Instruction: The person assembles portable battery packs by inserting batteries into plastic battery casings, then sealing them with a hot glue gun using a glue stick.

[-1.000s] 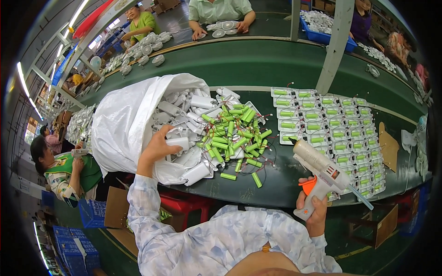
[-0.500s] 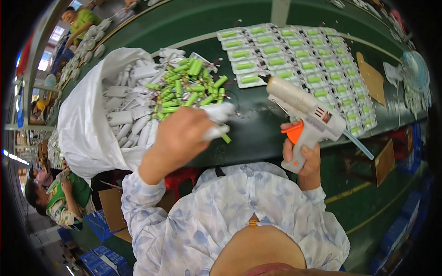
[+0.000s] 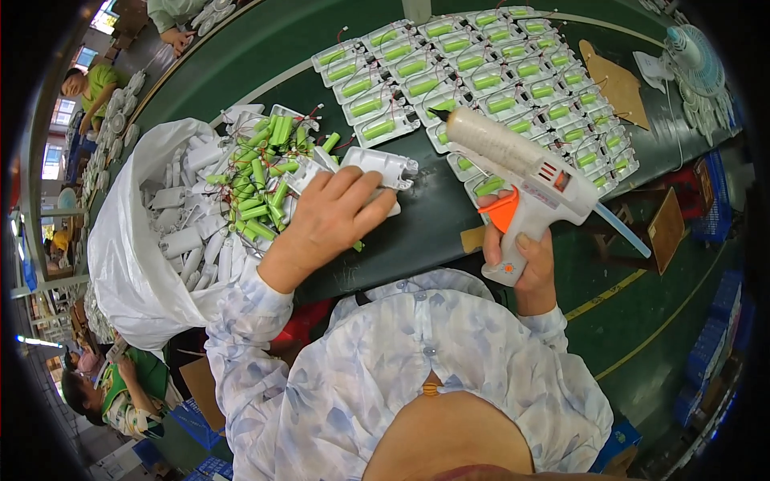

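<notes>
The white plastic casings (image 3: 383, 168) lay under the curled fingers of the left hand (image 3: 333, 212), one of them reaching past the fingertips to the far right and another edge showing by the thumb; the fingers were close together and clamped on these pieces, above the dark table (image 3: 433, 228), though their undersides were hidden. To the right, the right hand (image 3: 531, 260) was wrapped around the handle of a white glue gun (image 3: 557, 196), fingers by its orange trigger (image 3: 503, 210), the nozzle pointing to the far left and a pale blue glue stick (image 3: 626, 231) jutting from its back toward the near right. Just left of the left hand, green cylindrical cells (image 3: 261, 172) with red and black wires lay in a loose heap, touching white parts at the mouth of a large white sack (image 3: 116, 248). The sack stood at the left, opening toward the cells and full of jumbled white plastic parts (image 3: 183, 240). On the far right, shallow white trays (image 3: 377, 128) sat in close rows, green cells in them. Beyond their right edge lay a brown cardboard piece (image 3: 613, 86), near a pale blue fan (image 3: 696, 60).
</notes>
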### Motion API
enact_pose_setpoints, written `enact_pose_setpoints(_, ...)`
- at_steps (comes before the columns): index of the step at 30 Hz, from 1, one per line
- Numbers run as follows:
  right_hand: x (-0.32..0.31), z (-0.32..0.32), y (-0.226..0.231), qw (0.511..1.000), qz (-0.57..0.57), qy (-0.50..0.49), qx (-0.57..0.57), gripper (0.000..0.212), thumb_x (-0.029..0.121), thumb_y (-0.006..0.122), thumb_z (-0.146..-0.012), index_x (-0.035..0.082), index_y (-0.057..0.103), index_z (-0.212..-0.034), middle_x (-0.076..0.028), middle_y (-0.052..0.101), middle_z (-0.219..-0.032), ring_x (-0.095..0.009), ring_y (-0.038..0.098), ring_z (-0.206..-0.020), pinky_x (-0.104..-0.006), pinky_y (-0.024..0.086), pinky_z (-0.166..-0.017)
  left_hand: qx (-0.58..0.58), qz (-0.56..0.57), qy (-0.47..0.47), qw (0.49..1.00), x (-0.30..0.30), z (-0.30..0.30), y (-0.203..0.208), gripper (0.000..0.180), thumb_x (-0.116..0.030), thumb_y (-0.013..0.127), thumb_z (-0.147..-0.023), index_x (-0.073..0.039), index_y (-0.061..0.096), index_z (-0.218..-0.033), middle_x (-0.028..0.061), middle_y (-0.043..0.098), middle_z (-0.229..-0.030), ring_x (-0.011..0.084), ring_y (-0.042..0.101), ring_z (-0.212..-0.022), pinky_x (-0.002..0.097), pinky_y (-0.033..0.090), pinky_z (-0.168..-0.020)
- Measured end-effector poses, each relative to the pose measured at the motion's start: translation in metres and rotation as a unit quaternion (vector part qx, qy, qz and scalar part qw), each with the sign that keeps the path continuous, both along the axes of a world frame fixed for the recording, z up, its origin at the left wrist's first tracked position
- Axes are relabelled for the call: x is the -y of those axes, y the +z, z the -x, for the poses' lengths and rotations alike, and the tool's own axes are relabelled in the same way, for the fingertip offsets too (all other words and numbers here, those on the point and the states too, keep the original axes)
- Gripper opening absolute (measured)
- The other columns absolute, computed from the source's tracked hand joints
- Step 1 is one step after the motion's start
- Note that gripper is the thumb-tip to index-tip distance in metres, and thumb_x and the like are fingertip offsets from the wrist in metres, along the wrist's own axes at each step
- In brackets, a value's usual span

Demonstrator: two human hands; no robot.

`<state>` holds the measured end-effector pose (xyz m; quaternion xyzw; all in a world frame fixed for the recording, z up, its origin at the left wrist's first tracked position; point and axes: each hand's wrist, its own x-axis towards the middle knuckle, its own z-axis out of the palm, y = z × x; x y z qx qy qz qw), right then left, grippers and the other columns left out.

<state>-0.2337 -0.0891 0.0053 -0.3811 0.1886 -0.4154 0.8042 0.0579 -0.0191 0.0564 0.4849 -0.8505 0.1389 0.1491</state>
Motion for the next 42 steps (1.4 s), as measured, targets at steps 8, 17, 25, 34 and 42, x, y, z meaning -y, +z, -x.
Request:
enact_pose_setpoints(8,0.0,-0.011,0.001,0.999,-0.001,0.023,0.021,0.064,0.027,0.067,-0.088,-0.008,0.042,-0.135,-0.03,0.057,-0.127,-0.016,0.058,-0.062,-0.0308,0.045,-0.057,-0.116,-0.113,0.038,0.986,-0.018,0.034,-0.019,0.053,-0.027,0.076,-0.076,-0.005,0.06,-0.122,0.0128,0.058,-0.131,0.0298,0.056,-0.118,0.0412,0.044,-0.088)
enact_pose_setpoints(17,0.004,-0.01,-0.003,1.0,-0.013,0.019,0.005,0.066,0.029,0.067,-0.084,-0.004,0.041,-0.135,-0.033,0.052,-0.131,-0.018,0.058,-0.058,-0.0279,0.047,-0.052,-0.174,-0.065,0.086,0.979,-0.05,0.027,-0.038,0.04,-0.023,0.081,-0.071,-0.007,0.064,-0.103,0.0109,0.064,-0.118,0.0311,0.061,-0.11,0.0422,0.042,-0.086)
enact_pose_setpoints(25,-0.002,-0.009,-0.003,1.0,-0.004,0.014,0.011,0.066,0.03,0.069,-0.086,-0.005,0.043,-0.135,-0.029,0.058,-0.125,-0.015,0.058,-0.061,-0.0308,0.045,-0.056,-0.138,-0.092,0.186,0.968,-0.027,0.035,-0.009,0.068,-0.04,0.082,-0.068,-0.013,0.063,-0.127,0.0112,0.06,-0.12,0.0289,0.057,-0.097,0.0427,0.041,-0.077)
enact_pose_setpoints(34,-0.004,-0.002,-0.004,1.0,-0.009,0.01,0.004,0.065,0.028,0.069,-0.083,-0.006,0.044,-0.133,-0.029,0.055,-0.131,-0.017,0.062,-0.065,-0.0285,0.05,-0.058,-0.06,-0.11,0.266,0.956,-0.019,0.058,-0.015,0.078,-0.053,0.082,-0.064,-0.012,0.063,-0.127,0.0113,0.062,-0.114,0.0272,0.055,-0.093,0.0425,0.036,-0.078)
enact_pose_setpoints(42,-0.008,0.002,-0.005,1.0,-0.014,-0.002,0.005,0.067,0.03,0.07,-0.081,-0.005,0.044,-0.133,-0.03,0.054,-0.131,-0.018,0.061,-0.063,-0.0286,0.049,-0.057,-0.142,-0.045,0.188,0.971,-0.025,0.054,-0.011,0.063,-0.02,0.084,-0.067,-0.011,0.063,-0.126,0.0102,0.059,-0.107,0.0255,0.057,-0.093,0.0423,0.04,-0.077)
